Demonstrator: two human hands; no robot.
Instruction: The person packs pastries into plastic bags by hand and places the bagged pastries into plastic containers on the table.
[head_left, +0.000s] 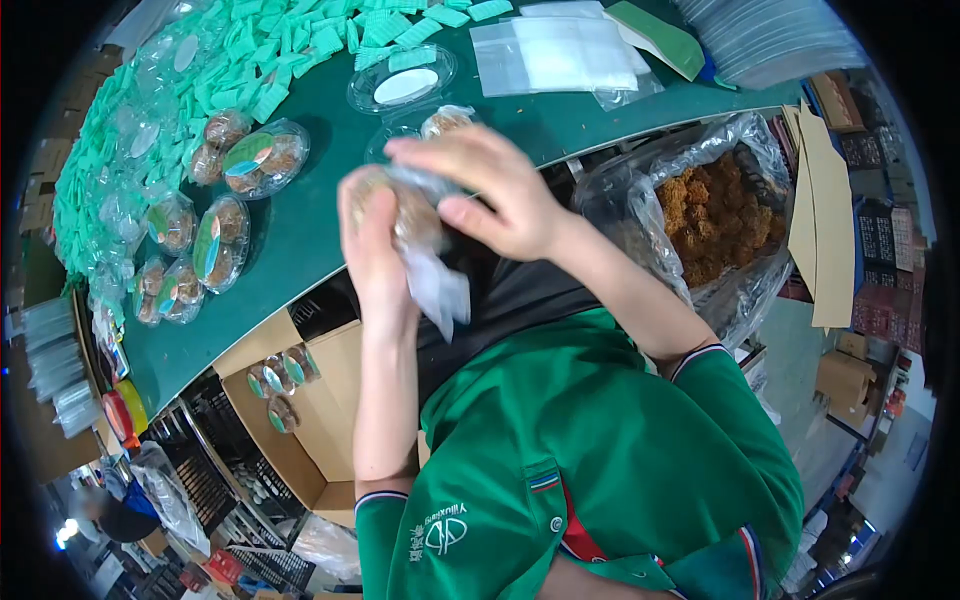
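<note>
My left hand (372,240) is closed around a clear plastic pack (412,215) with brownish contents, blurred by motion. From the pack's lower side hangs a translucent white plastic piece (440,293). Over its upper right side is my right hand (490,190), fingers stretched out and thumb apart; whether it touches the pack is unclear. Just beyond the hands lies another clear container (395,140), partly hidden, beside a whitish-brown wrapped ball (447,121). Farther back on the green table (335,180) is a clear oval container (402,82) with a white oval inside.
Filled, labelled clear packs (265,160) stand on the left, near a heap of mint-green pieces (265,55). Plastic bags (560,50) lie at the back. A plastic-lined container of brown clumps (722,215) is to the right. Below the table edge, an open carton (320,390) holds several packs.
</note>
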